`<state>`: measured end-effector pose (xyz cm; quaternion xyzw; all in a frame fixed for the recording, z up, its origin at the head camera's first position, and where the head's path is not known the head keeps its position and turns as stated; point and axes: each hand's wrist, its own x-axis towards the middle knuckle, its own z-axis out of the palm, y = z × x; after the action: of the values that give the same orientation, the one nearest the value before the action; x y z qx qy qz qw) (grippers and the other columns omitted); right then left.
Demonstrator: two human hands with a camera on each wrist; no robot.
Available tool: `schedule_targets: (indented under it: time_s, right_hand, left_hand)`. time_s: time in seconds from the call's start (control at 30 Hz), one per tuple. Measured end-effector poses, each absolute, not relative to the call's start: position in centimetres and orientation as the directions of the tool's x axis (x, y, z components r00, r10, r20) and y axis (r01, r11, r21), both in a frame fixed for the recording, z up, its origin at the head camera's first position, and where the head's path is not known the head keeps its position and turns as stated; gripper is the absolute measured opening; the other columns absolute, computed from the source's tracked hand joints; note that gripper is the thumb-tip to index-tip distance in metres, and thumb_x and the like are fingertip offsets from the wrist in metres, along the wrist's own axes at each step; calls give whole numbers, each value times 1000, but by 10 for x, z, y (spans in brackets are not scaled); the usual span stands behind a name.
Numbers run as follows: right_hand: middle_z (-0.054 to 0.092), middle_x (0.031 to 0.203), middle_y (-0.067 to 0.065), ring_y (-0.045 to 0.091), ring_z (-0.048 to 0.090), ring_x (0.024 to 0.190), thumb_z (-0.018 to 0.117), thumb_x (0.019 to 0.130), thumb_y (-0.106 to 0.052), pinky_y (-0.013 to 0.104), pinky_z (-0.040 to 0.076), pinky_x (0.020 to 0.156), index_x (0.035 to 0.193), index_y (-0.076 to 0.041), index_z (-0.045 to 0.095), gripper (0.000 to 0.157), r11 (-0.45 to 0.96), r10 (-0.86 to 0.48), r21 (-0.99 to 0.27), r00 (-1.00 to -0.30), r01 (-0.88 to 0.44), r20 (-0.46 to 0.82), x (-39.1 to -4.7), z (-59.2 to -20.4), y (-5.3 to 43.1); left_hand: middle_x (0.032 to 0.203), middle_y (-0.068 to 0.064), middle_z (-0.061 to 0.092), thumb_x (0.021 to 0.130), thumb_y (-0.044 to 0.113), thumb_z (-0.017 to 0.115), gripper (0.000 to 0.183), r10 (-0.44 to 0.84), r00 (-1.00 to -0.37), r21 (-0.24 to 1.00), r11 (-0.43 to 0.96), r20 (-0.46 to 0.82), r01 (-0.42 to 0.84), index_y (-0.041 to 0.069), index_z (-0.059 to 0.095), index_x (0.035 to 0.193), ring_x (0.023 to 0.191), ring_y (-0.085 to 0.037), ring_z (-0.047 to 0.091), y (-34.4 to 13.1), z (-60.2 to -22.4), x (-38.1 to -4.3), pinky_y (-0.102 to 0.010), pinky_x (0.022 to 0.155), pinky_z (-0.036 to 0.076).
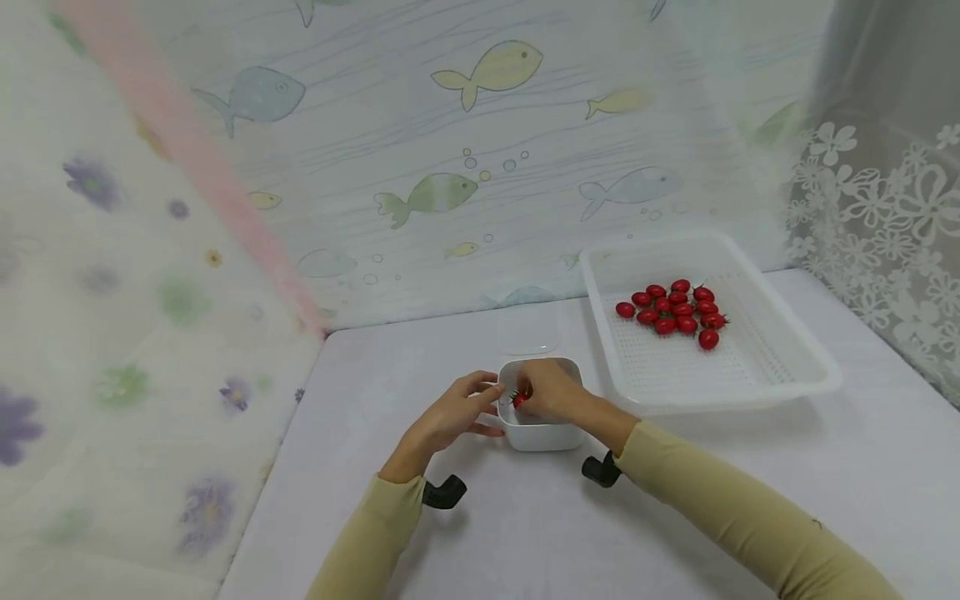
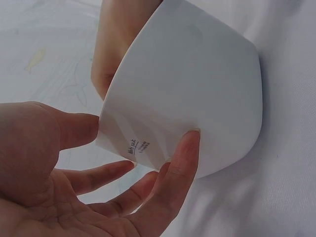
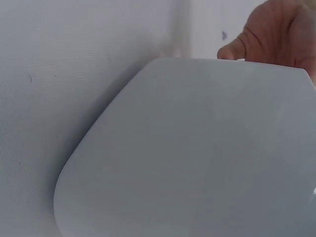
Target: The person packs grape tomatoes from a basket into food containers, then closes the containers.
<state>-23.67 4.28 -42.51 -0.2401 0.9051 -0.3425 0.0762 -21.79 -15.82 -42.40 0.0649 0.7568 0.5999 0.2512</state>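
Observation:
A small white container (image 1: 543, 439) stands on the cloth-covered table. My right hand (image 1: 551, 388) reaches down into it, fingers pinching a red cherry tomato (image 1: 519, 401) with a green stem; most of these fingertips are hidden. At the container's left side, my left hand (image 1: 456, 412) has its thumb at the rim and relaxed fingers touching the outer wall, near small printed lettering (image 2: 138, 147). Seen from the right wrist, the container's outer wall (image 3: 187, 148) hides the right hand, and part of the left hand (image 3: 281, 29) shows beyond the rim.
To the right rear is a large white perforated basket (image 1: 795, 358) with several cherry tomatoes (image 1: 665, 326) inside. A pale, clear-edged lid (image 1: 528, 333) lies behind the container. Fish-patterned fabric (image 1: 427, 200) hangs along the back, and flowered fabric (image 1: 120, 333) on the left.

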Motion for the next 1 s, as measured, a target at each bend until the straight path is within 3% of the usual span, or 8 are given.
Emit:
schedule_targets:
  time_s: [0.27,0.7,1.0]
  right_hand:
    - [62,72,2,15,54,67,81,83,-1,24,47,57,83,1,69,12,679,-491,-620,-871,-393,13,-237,-425,41]
    - [65,75,3,16,57,70,81,83,1,26,51,60,86,3,70,12,685,-478,-625,-878,-375,3,-233,-420,42]
    - [62,72,-2,14,55,66,75,91,-12,25,45,55,81,-7,67,13,714,-477,-578,-879,-396,13,-229,-412,43]
  left_hand:
    - [148,-23,43,109,28,53,50,390,-870,938,281,-303,-201,1,41,149,121,-41,57,-159,-425,-218,-41,81,64]
    - [147,-24,44,109,27,53,49,398,-871,944,271,-289,-189,1,42,148,121,-41,59,-157,-425,-218,-42,81,64]
    - [144,-24,45,109,25,54,46,411,-866,948,254,-286,-193,0,44,146,120,-44,58,-157,-425,-217,-43,81,64]
